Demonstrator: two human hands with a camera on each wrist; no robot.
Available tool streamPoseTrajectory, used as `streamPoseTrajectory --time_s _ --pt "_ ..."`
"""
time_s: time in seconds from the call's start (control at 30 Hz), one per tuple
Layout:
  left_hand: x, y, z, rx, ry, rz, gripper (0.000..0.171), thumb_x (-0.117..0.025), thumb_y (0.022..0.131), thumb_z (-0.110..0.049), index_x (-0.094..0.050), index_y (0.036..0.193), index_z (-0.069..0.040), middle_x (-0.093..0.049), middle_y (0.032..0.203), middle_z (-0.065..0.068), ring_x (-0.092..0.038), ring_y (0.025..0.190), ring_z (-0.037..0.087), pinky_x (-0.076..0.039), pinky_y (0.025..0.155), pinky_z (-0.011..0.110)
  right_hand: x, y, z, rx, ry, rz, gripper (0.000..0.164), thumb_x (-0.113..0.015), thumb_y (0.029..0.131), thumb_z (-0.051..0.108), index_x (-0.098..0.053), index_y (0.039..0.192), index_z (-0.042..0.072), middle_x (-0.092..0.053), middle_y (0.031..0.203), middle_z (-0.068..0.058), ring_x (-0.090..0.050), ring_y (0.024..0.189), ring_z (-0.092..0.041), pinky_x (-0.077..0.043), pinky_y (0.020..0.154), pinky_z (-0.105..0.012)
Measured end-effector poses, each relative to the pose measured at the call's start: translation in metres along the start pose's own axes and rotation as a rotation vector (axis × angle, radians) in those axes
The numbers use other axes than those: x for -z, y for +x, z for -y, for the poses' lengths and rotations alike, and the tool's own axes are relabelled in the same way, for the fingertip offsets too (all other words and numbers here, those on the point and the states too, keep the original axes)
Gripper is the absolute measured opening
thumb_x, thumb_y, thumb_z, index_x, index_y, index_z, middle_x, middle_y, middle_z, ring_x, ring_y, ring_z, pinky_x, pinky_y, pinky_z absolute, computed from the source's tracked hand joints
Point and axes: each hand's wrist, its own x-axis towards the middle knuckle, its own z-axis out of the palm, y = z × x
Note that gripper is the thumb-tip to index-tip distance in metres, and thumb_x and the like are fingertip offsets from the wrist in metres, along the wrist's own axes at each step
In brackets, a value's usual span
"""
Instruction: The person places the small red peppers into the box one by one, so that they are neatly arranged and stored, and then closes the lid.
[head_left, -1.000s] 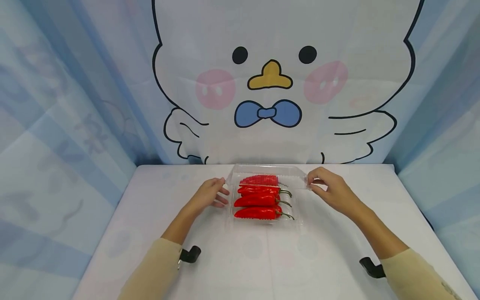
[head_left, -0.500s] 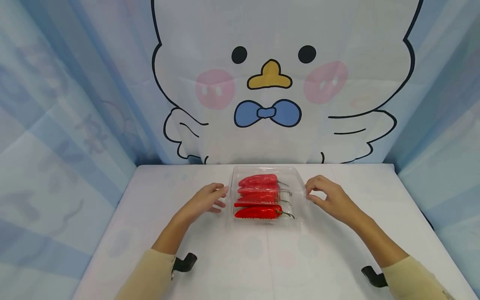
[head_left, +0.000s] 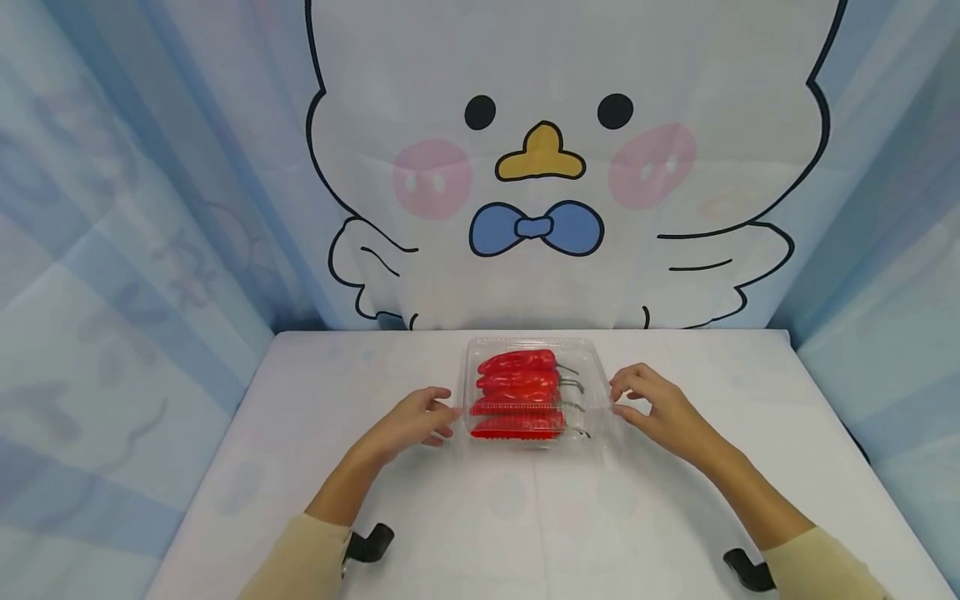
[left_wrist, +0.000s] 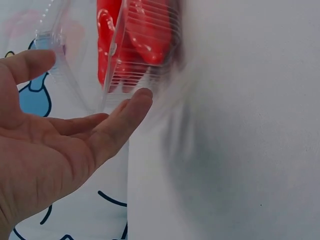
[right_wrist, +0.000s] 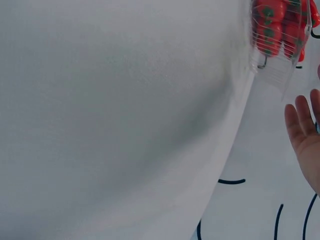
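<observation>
Several red chili peppers with green stems lie in a row inside a clear plastic clamshell box. Its lid slants down over them, with the front edge across the lower peppers. At the box's left side is my left hand, its thumb tip at the lid's edge. In the left wrist view, the loosely spread fingers reach below the box's ribbed wall. My right hand is at the opposite side, thumb and forefinger apart beside the lid's edge. The right wrist view shows its fingers fairly straight; the thumb is mostly out of frame.
The box stands on a white-covered table, near its back edge. Behind hangs a backdrop with a cartoon bird print. Blue-and-white curtains close off both sides. A black wrist mount juts from each sleeve.
The lid has swung forward and down over the peppers. Both hands have come lower and nearer along its sides, and the right fingers have loosened from the lid's edge.
</observation>
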Motion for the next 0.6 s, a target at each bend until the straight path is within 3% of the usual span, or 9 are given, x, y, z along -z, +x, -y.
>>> streamPoseTrajectory --time_s 0.43,0.6 --pt "-0.01 -0.002 0.008 0.009 -0.021 0.059 0.047 -0.065 0.1 -0.02 -0.054 0.138 0.005 -0.072 0.103 0.014 -0.073 0.08 0.02 -0.066 0.078 0.037 -0.01 -0.013 -0.007 -0.016 0.032 0.038 0.032 -0.08 0.086 -0.001 -0.067 0.108 0.018 -0.067 0.109 0.004 -0.067 0.099 -0.019 -0.064 0.08 -0.032" --pt "-0.012 -0.001 0.011 -0.01 -0.02 0.073 0.041 -0.065 0.099 -0.021 -0.059 0.131 0.005 -0.073 0.095 0.013 -0.071 0.073 0.02 -0.066 0.073 0.034 -0.011 -0.018 -0.008 -0.005 0.066 0.047 0.032 -0.074 0.089 -0.004 -0.068 0.112 0.016 -0.068 0.11 0.003 -0.068 0.096 -0.014 -0.063 0.079 -0.029"
